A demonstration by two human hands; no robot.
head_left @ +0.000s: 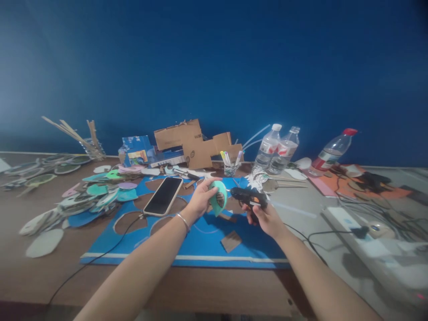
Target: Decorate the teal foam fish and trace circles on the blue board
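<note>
My left hand [201, 199] is closed on a teal cut-out piece [219, 209], whose brown, ridged cardboard side partly shows. It is held up above a blue board [133, 243] with round holes cut in it. My right hand [264, 217] wraps round the grip of a black glue gun [249, 196]. The gun's nozzle points left, close to the teal piece; whether the two touch I cannot tell. A small brown cardboard square [231, 241] lies on the board below my hands. Left of my left hand, a phone [163, 196] with a cable lies on the board.
Several coloured cut-outs [96, 196] are heaped at left. Behind stand cardboard scraps [197, 147], a pen cup [230, 169] and water bottles [267, 147]. A red-capped bottle [334, 151] leans at right. A power strip [354, 238] and tangled cables lie on the right side.
</note>
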